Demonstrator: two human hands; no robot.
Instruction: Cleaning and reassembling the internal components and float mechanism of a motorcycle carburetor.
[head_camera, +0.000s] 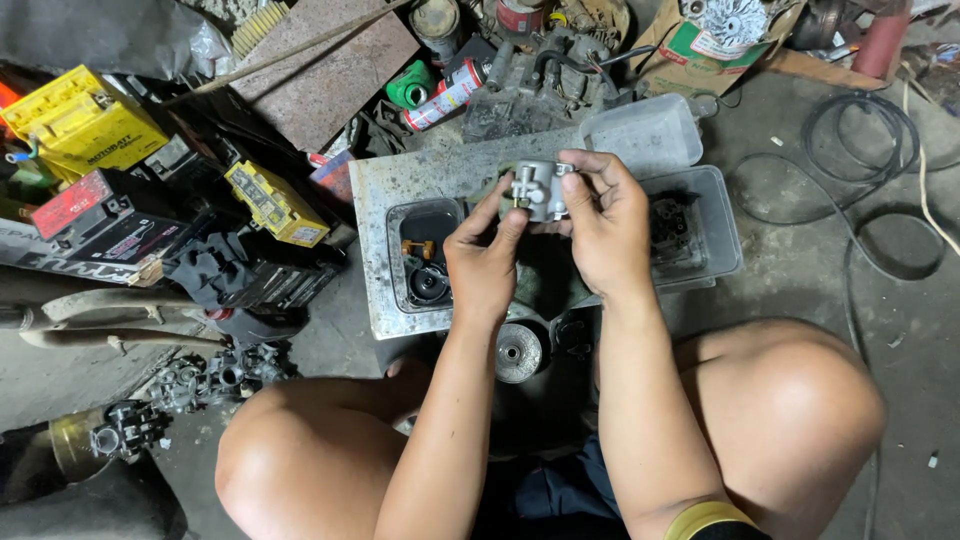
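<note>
Holding a small grey cast-metal carburettor body (541, 190) between both hands, we have it raised above the stained grey metal slab (375, 200) that serves as worktop. Our left hand (485, 262) pinches its left end from below; our right hand (602, 222) wraps its right side, equally near. Its long axis runs left-right. Fingers hide its far face, and the clear plastic tub (720, 215) behind holds dark parts we cannot make out

The carburetor body (538, 190) looks matt grey cast metal; the tray (715, 215) is cloudy translucent plastic, the slab (375, 240) rough and stained
</note>
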